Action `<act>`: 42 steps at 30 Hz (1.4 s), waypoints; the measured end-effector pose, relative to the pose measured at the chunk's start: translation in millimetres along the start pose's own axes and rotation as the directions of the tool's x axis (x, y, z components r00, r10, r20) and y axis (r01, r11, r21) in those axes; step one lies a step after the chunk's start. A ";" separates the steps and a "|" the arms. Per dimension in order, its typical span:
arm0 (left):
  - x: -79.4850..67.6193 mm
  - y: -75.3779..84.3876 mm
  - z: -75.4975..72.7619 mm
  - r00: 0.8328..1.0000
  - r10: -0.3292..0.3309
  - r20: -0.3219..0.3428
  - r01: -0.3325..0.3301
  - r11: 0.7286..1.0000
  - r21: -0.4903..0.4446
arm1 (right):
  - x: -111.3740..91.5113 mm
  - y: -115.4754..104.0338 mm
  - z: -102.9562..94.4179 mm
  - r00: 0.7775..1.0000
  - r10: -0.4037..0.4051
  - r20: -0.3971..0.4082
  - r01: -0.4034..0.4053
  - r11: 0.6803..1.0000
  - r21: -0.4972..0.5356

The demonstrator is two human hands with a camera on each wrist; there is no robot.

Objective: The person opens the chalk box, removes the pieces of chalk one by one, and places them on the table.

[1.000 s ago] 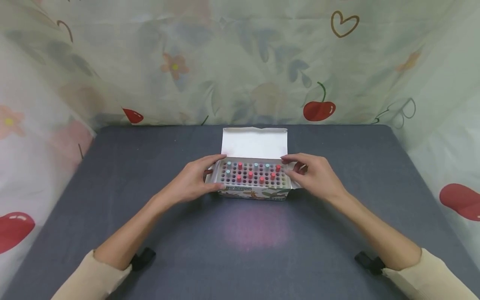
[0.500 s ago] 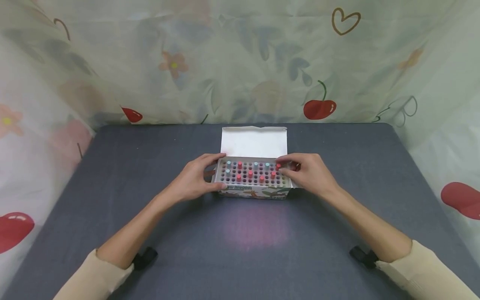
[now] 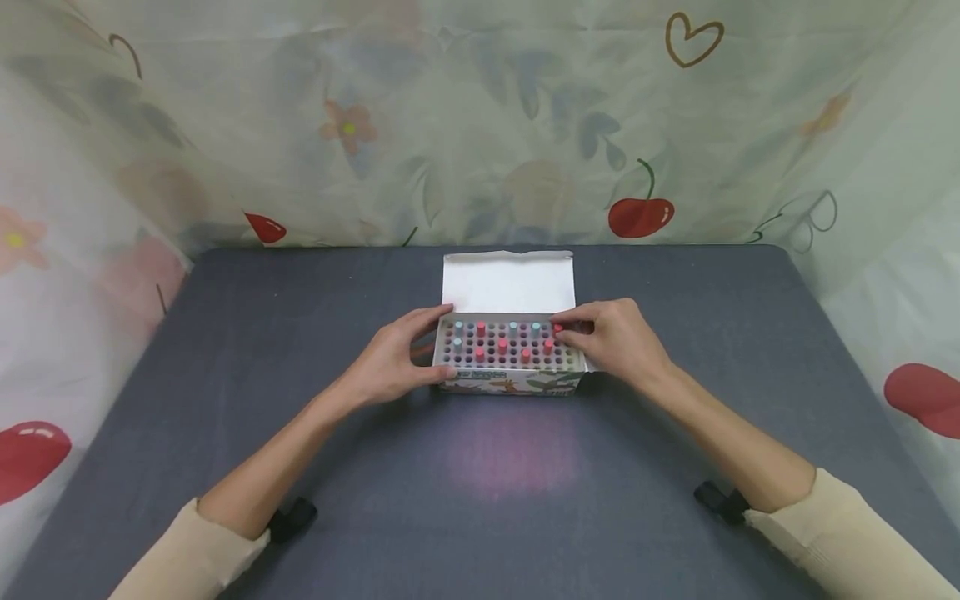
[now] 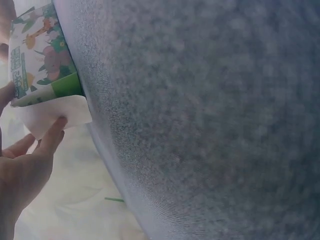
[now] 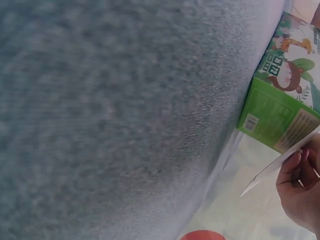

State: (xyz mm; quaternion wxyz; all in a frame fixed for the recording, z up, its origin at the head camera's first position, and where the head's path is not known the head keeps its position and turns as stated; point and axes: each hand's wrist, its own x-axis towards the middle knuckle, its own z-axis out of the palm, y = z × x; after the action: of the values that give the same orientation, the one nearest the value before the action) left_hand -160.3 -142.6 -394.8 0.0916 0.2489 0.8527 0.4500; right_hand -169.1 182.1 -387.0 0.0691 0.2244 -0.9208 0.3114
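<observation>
A printed carton (image 3: 510, 383) stands on the table with its white lid flap (image 3: 508, 282) raised. Inside, a grid of round holes holds several red and pale blue stick ends, such as a red one (image 3: 502, 346) and a blue one (image 3: 457, 344). My left hand (image 3: 393, 354) holds the carton's left end, thumb at the front edge and index finger at the back. At the far right of the back row, my right hand (image 3: 618, 337) pinches a red stick (image 3: 557, 328) between thumb and index finger. In the right wrist view, other fingers touch a white side flap (image 5: 275, 167).
A dark grey cloth-covered table (image 3: 495, 533) lies under the carton. Behind and at the sides hangs a pale curtain (image 3: 480, 125) with flowers and cherries. Black wrist devices show under both forearms, such as the right one (image 3: 722, 502).
My right hand has moved slightly left from the carton's right edge, and its thumb and index finger have closed on the red stick. My left hand stays on the left end.
</observation>
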 end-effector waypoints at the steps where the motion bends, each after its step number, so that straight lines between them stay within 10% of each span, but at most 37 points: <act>1: 0.0 -0.4 0.5 1.000 -0.001 -0.002 0.001 1.000 -0.006 | 0.7 0.0 0.3 1.000 -0.003 -0.002 0.003 1.000 -0.003; 42: -0.9 1.0 0.3 0.999 -0.035 0.017 0.034 0.997 0.066 | 2.5 -3.9 -1.4 0.997 -0.011 -0.081 0.022 0.991 0.131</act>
State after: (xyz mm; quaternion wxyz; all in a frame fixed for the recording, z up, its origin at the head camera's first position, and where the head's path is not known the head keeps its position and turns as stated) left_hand -159.0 -142.4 -394.2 0.0990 0.2409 0.8704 0.4179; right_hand -169.5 179.2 -383.1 0.0935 0.2234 -0.8929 0.3796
